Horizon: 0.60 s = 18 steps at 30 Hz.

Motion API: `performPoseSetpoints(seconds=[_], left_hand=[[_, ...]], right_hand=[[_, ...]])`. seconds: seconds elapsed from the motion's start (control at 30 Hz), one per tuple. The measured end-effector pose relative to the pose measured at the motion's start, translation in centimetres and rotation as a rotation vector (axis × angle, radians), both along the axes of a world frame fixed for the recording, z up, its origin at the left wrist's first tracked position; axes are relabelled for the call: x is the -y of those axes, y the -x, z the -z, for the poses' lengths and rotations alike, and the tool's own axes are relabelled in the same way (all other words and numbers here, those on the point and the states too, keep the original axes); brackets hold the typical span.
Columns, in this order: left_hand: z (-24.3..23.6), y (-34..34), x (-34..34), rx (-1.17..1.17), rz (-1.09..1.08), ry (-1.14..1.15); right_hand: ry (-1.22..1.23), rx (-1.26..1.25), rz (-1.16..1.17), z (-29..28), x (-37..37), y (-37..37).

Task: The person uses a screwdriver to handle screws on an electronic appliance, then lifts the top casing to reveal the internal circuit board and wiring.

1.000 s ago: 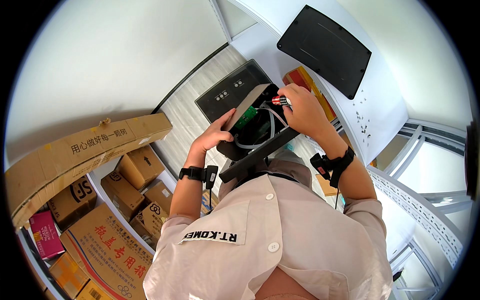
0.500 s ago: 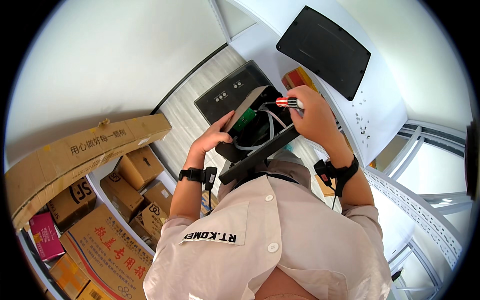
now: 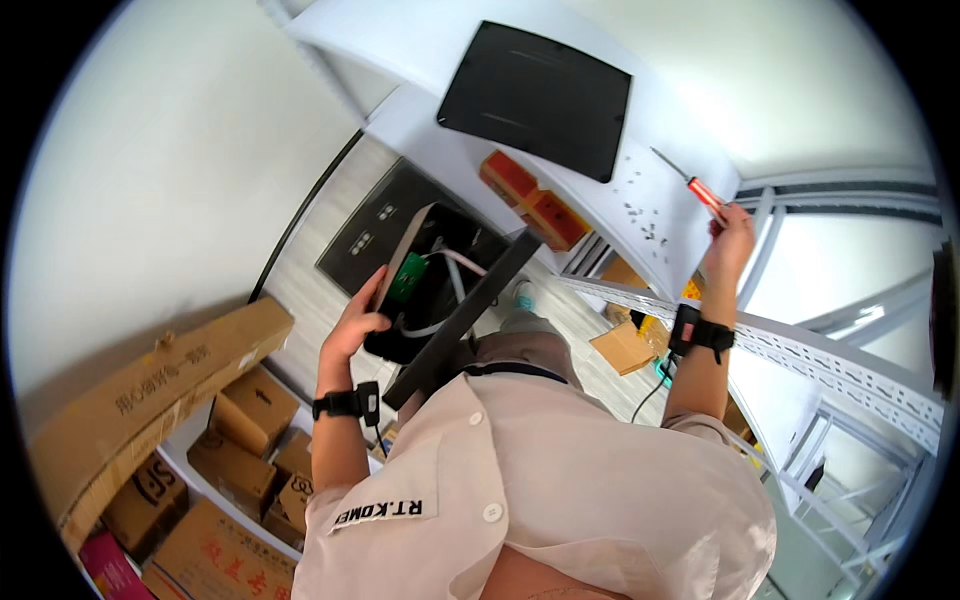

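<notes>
My left hand (image 3: pixel 352 322) grips the left edge of an open black housing (image 3: pixel 400 345), held tilted in front of my waist. Inside the housing a green circuit board (image 3: pixel 407 277) shows, along with pale grey and pinkish cables (image 3: pixel 458 278). My right hand (image 3: pixel 733 240) is closed round the red handle of a screwdriver (image 3: pixel 704 192), out over the white shelf on the right. The screwdriver's shaft points up and left, away from the housing. Several small screws (image 3: pixel 640 212) lie scattered on the shelf, left of my right hand.
A black cover panel (image 3: pixel 545 100) lies on the white shelf (image 3: pixel 690 130). Beneath the shelf sits an orange-red box (image 3: pixel 535 205). A dark panel with round sockets or buttons (image 3: pixel 350 225) is behind the housing. Cardboard cartons (image 3: pixel 235 470) fill the lower left, beside a long carton (image 3: pixel 180 390).
My right hand has drawn the screwdriver out of the housing and carried it right, over the shelf by the screws. My left hand still holds the housing; the whole view has turned rightward.
</notes>
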<state>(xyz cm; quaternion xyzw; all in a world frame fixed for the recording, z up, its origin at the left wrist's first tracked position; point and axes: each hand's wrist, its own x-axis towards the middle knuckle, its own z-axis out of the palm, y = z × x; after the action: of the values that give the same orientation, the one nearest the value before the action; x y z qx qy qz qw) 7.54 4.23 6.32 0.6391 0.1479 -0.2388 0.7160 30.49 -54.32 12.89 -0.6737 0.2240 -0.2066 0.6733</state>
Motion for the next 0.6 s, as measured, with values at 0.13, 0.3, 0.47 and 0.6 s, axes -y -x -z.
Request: performPoseSetpoints(seconds=[0.13, 0.3, 0.47, 0.6], left_hand=[[0.6, 0.1, -0.1, 0.050, -0.010, 0.041], [-0.8, 0.3, 0.3, -0.001, 0.006, 0.028], [-0.2, -0.3, 1.0, -0.026, 0.007, 0.085], [-0.7, -0.2, 0.9, -0.036, -0.007, 0.029]], right_hand=[[0.013, -0.060, 0.113, 6.2, 3.3, 0.5], [-0.017, -0.154, 0.240, 8.3, 2.0, 0.0], [0.131, -0.307, 0.395, 10.5, 3.6, -0.2], [0.460, -0.545, 0.345, 8.5, 2.0, 0.6]])
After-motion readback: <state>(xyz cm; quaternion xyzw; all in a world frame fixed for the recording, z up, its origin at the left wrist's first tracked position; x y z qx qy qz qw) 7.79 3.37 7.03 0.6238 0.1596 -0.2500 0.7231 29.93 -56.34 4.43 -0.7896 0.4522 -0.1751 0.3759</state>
